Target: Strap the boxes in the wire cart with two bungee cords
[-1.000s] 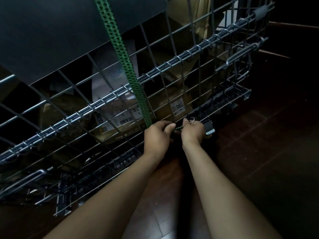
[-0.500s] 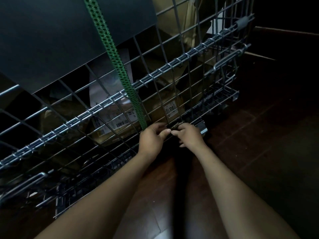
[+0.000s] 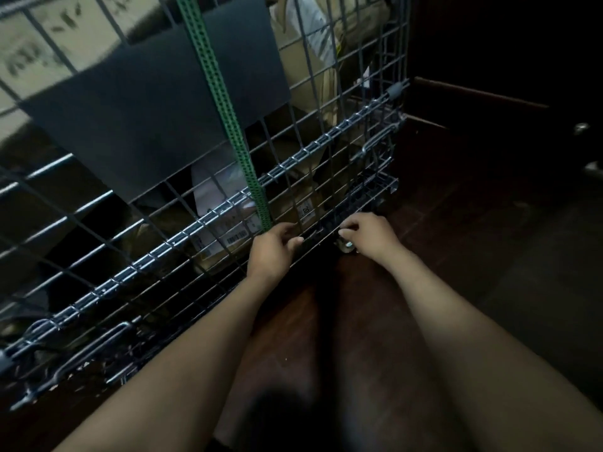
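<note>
The green bungee cord (image 3: 225, 102) runs taut down the wire cart (image 3: 326, 148) over the boxes (image 3: 225, 230). The left hand (image 3: 272, 249) pinches its lower end; the right hand (image 3: 368, 234) hovers half-curled, empty. If the hook misses the wire, the cord could snap upward.

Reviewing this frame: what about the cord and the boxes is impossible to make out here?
Head view only:
- Green bungee cord: its lower hook, hidden behind the left hand; its upper end, cut off by the top edge.
- Box label: text too small and blurred.
- Second cord: none in view.
- Right hand: grip unclear.
</note>
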